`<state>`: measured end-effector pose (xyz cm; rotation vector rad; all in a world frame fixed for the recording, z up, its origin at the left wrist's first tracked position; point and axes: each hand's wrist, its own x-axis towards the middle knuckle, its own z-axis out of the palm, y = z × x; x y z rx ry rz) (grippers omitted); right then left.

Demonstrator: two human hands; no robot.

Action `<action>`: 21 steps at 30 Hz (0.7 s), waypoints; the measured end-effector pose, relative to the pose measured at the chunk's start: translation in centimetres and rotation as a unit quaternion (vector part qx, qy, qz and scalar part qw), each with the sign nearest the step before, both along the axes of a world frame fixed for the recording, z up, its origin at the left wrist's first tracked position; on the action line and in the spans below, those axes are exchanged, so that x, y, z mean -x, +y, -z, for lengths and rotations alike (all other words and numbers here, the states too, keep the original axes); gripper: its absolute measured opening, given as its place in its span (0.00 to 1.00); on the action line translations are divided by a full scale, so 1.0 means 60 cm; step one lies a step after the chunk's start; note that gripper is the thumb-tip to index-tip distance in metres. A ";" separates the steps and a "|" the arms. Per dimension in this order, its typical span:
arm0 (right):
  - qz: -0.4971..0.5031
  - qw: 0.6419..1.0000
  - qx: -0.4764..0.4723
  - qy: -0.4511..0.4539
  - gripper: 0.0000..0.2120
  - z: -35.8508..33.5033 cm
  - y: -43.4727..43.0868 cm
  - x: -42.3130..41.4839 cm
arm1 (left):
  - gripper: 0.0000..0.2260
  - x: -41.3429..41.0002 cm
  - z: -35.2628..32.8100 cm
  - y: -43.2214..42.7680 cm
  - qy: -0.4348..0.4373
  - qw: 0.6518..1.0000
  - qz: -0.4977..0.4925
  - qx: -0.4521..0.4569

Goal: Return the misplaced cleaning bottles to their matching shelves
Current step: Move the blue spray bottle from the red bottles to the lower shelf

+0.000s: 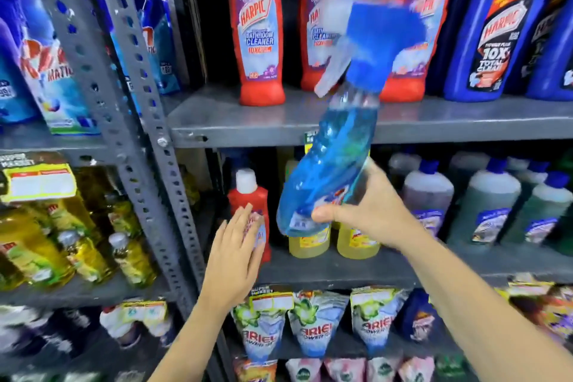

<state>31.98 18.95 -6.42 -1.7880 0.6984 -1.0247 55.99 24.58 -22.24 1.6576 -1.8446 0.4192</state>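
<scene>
Grey steel shelving [279, 127]; stocked shop aisle

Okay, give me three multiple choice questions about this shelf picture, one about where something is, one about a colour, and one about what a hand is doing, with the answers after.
1. Where does the small red bottle with the white cap stand?
A. On the top shelf beside the big red bottles
B. On the middle shelf, left of the yellow bottles
C. On the lowest shelf among the pouches

2. What colour is the liquid in the spray bottle?
A. Blue
B. Green
C. Orange

3. What is the left hand doing?
A. Gripping the spray bottle
B. Resting on a metal upright
C. Held open in front of the small red bottle

Answers: 1 B, it stands on the same shelf as the yellow bottles, to their left. 2 A, blue shows through the clear body. 3 C, its fingers are spread flat, while the right hand holds the spray bottle.
</scene>
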 end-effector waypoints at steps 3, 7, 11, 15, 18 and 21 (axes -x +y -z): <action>0.001 0.998 -0.052 0.034 0.29 0.093 0.001 -0.018 | 0.23 -0.020 0.084 0.016 0.031 0.995 -0.028 -0.091; 0.023 0.993 -0.078 0.080 0.30 0.194 -0.021 -0.044 | 0.26 -0.040 0.161 0.018 0.013 0.976 -0.054 -0.210; 0.043 0.990 -0.083 0.107 0.32 0.265 -0.053 -0.063 | 0.27 -0.056 0.217 0.024 -0.042 0.959 -0.075 -0.269; 0.066 0.985 -0.100 0.127 0.33 0.318 -0.078 -0.074 | 0.28 -0.062 0.228 0.026 -0.042 0.955 -0.082 -0.283; 0.079 0.983 -0.110 0.123 0.34 0.338 -0.083 -0.080 | 0.29 -0.058 0.222 0.025 -0.031 0.955 -0.081 -0.284; 0.062 0.982 -0.114 0.134 0.35 0.344 -0.089 -0.087 | 0.29 -0.056 0.224 0.027 -0.039 0.954 -0.081 -0.287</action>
